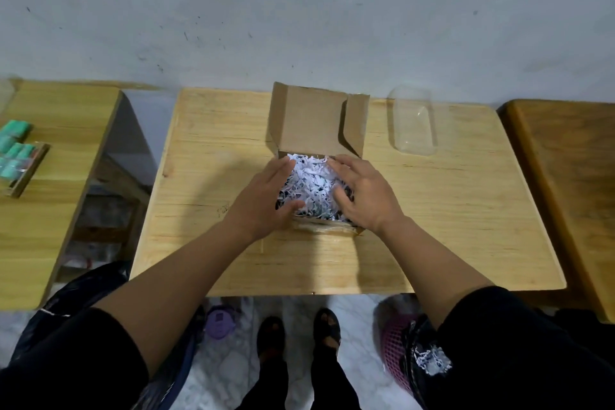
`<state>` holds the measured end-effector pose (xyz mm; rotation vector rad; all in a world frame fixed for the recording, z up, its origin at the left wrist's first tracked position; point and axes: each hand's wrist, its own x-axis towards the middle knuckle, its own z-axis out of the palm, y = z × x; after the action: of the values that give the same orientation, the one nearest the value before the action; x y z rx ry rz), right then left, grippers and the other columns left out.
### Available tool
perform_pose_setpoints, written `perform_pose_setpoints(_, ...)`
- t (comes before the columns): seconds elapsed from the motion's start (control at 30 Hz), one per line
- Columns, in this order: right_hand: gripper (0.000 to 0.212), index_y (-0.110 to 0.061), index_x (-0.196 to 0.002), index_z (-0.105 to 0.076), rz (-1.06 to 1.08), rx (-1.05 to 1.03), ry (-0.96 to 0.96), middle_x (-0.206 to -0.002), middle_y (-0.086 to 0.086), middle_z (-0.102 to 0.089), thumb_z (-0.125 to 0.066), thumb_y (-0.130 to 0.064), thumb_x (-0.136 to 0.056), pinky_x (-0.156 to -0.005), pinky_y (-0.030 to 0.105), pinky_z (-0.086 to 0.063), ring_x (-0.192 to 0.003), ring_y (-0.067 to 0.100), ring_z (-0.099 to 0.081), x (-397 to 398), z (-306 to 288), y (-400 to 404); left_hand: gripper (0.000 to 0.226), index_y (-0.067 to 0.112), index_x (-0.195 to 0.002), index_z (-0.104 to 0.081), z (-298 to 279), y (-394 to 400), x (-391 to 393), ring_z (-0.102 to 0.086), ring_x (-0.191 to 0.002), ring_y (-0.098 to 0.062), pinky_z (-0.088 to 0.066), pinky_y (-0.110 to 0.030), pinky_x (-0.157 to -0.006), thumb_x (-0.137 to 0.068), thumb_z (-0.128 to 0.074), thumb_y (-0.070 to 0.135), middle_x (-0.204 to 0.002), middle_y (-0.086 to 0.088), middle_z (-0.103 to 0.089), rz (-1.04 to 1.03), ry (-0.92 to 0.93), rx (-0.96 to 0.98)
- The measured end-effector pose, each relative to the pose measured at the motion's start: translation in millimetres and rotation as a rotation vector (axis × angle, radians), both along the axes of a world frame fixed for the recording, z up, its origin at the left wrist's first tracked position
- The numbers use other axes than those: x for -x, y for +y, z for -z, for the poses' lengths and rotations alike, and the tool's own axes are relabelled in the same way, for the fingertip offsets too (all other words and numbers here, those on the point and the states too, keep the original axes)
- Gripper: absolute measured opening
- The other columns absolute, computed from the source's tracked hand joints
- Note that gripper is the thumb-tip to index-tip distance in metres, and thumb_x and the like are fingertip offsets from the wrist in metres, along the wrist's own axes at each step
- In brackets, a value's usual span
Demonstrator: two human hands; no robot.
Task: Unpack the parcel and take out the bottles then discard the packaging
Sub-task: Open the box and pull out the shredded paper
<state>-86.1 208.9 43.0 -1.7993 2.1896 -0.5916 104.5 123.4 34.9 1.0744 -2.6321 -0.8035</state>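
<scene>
Black sleeves nearest, forearms reaching fwd. Left hand [266, 196] & right hand [361, 191], fingers relaxed, resting on shredded paper [311, 183] in open cardboard box [316, 116], mid tabletop [449, 210]. Clear bottle [414, 121] lying just right of box.

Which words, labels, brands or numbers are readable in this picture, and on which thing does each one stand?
None can be read.
Shredded paper in the box: dark print marks, too small to read.
Green packs on the left table: blurred, no text legible.
Clear bottle: no label visible.
</scene>
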Motion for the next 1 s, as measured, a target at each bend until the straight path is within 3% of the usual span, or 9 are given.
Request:
perform_pose_setpoints(0.07,0.054,-0.018,-0.138,-0.042,-0.010,-0.085,0.039,-0.146,0.006,-0.041,-0.052,-0.034,-0.087,-0.110,0.032,-0.033,-0.133,0.022,-0.039,3,-8,2,0.078,0.006,-0.145,-0.025,-9,-4,4,-0.019,-0.144,-0.026,-0.025,-0.043,-0.115,-0.085,-0.058,0.044,-0.153,-0.010,-0.026,0.063,-0.088,0.049)
perform_pose_setpoints(0.23,0.074,-0.017,-0.147,-0.015,-0.028,-0.325,0.082,-0.157,0.001,-0.014,-0.047,-0.048,-0.089,-0.117,0.031,-0.019,-0.144,0.018,-0.016,4,-22,-1,0.084,0.008,-0.148,-0.009,-22,-8,16,-0.007,-0.146,-0.024,-0.016,-0.037,-0.117,-0.088,-0.051,0.048,-0.158,-0.008,-0.010,0.069,-0.323,0.064)
perform_pose_setpoints(0.43,0.090,-0.017,-0.148,-0.010,-0.063,-0.404,0.019,-0.156,0.002,-0.014,-0.063,-0.043,-0.081,-0.115,0.030,-0.025,-0.143,0.019,-0.019,-6,-27,-3,0.092,0.006,-0.148,-0.010,-26,-6,33,-0.015,-0.144,-0.023,-0.023,-0.033,-0.114,-0.082,-0.064,0.042,-0.156,-0.010,-0.014,0.079,-0.347,0.032)
perform_pose_setpoints(0.57,0.096,-0.023,-0.148,-0.006,-0.049,-0.450,-0.039,-0.157,0.002,-0.010,-0.070,-0.037,-0.078,-0.114,0.032,-0.028,-0.143,0.021,-0.019,-11,-18,-2,0.097,0.009,-0.149,-0.004,-19,-4,37,-0.009,-0.146,-0.021,-0.020,-0.029,-0.114,-0.080,-0.068,0.034,-0.157,-0.009,-0.008,0.123,-0.380,0.008)
perform_pose_setpoints(0.8,0.103,-0.025,-0.148,0.001,-0.026,-0.479,-0.058,-0.157,0.007,-0.008,-0.073,-0.030,-0.076,-0.113,0.032,-0.028,-0.143,0.024,-0.019,-10,-5,-7,0.096,0.009,-0.148,0.003,-2,-10,41,-0.005,-0.146,-0.023,-0.021,-0.031,-0.114,-0.084,-0.065,0.028,-0.157,-0.012,-0.001,0.159,-0.441,0.021)
perform_pose_setpoints(1.0,0.104,-0.025,-0.148,0.002,-0.035,-0.505,-0.048,-0.157,0.011,-0.006,-0.073,-0.024,-0.076,-0.111,0.034,-0.031,-0.142,0.028,-0.019,-10,9,-15,0.095,0.012,-0.148,0.004,7,-10,51,-0.013,-0.144,-0.028,-0.030,-0.039,-0.113,-0.083,-0.065,0.022,-0.157,-0.014,-0.007,0.119,-0.438,-0.042)
